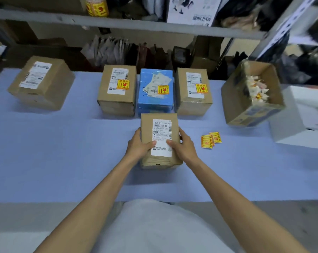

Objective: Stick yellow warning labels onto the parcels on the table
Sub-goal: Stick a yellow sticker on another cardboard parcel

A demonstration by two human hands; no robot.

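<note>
Both hands hold one brown parcel [160, 139] in the middle of the blue table [54, 152]. The left hand [139, 145] grips its left side and the right hand [183, 145] grips its right side, with both thumbs pressed on the white shipping label [162, 136] on top. So each hand is closed around this parcel. The parcel has no yellow label on it.

Just to the right of it, on the table, lie loose yellow labels [210, 140], overlapping each other and apart from the right hand.

Behind the held parcel stands a row of three: a brown box [118, 99], a blue box [155, 103] and another brown box [193, 103]. Each one carries a yellow label on its top. Far to the left sits a fourth box [41, 83], well apart, with only a white label.

At the right there is an open carton [249, 106], tilted, with crumpled paper scraps inside. A yellow roll [97, 7] stands on the shelf [136, 24] above.
</note>
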